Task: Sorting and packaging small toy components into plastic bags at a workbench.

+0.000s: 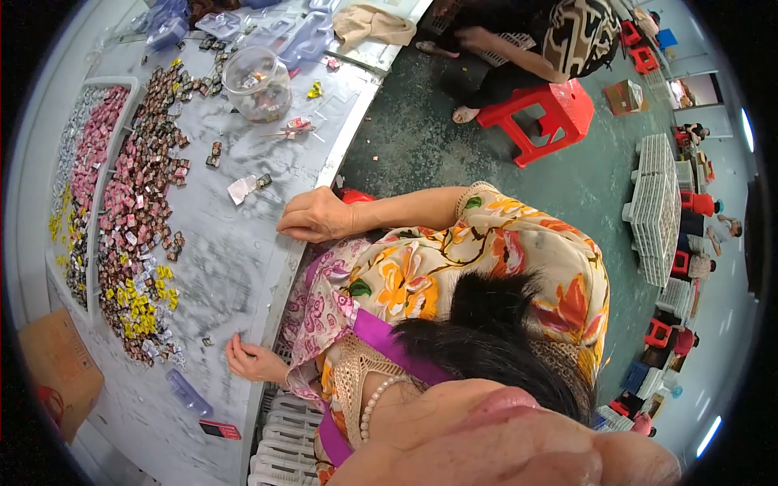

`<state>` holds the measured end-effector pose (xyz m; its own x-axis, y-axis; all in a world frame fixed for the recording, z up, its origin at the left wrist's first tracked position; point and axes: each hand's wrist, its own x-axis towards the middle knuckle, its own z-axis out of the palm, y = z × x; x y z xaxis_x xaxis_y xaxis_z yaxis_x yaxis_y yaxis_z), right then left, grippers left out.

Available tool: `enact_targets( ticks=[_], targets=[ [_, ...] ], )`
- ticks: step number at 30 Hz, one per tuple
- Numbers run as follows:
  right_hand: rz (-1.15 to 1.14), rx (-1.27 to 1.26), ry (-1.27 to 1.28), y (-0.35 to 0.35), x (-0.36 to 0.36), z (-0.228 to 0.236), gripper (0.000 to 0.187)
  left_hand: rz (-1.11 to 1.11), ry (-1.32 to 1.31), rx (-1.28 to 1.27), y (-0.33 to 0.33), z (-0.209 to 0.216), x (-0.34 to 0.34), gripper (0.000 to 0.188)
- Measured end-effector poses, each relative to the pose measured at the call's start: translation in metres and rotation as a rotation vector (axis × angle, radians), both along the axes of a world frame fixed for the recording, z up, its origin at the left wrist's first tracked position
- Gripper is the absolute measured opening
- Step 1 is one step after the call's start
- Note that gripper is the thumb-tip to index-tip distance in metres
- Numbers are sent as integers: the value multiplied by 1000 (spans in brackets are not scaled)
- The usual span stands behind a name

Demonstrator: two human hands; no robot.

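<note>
My right hand (316, 215) rests palm down at the table's edge. Its fingers are curled together, and whatever lies under them is hidden. Lower in the view, my left hand (255, 360) lies on the grey tabletop (223, 251) with fingers slightly bent and apart, holding nothing visible. Nearest to it is a tiny dark piece (207, 341). Beyond my right hand lies a small white piece (241, 191) beside a dark printed one (264, 181). A long heap of small printed pieces (142, 190), brown, pink and yellow, spreads along a white divided tray (109, 158) holding similar pieces.
A clear round jar (258, 85) stands farther up the table, near purple plastic trays (308, 40) and a beige cloth (373, 27). A purple plastic piece (189, 394), a red flat object (220, 430) and a cardboard box (61, 364) are lower left. Another person sits on a red stool (539, 117).
</note>
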<state>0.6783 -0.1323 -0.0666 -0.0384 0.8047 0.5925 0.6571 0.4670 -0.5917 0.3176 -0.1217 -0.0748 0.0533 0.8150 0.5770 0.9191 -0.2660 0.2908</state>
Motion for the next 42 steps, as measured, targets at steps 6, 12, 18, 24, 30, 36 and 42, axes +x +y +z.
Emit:
enact_targets(
  ticks=[6, 12, 18, 24, 30, 36, 42],
  targets=[
    [4, 11, 15, 2, 0, -2, 15, 1, -1, 5, 1, 1, 2, 20],
    [-12, 19, 17, 1, -1, -3, 12, -6, 13, 6, 0, -1, -1, 20],
    [-21, 30, 14, 0, 0, -4, 13, 4, -1, 15, 0, 1, 1, 21],
    [-15, 31, 19, 2, -1, -3, 12, 7, -2, 1, 0, -2, -1, 22],
    [-5, 63, 12, 3, 0, -3, 15, 24, 5, -26, 0, 3, 1, 22],
    [4, 50, 7, 1, 1, -2, 17, 4, 17, -17, 1, 1, 0, 22],
    [-19, 16, 14, -3, 1, 0, 12, 14, 23, -34, 0, 2, 4, 21]
  ],
)
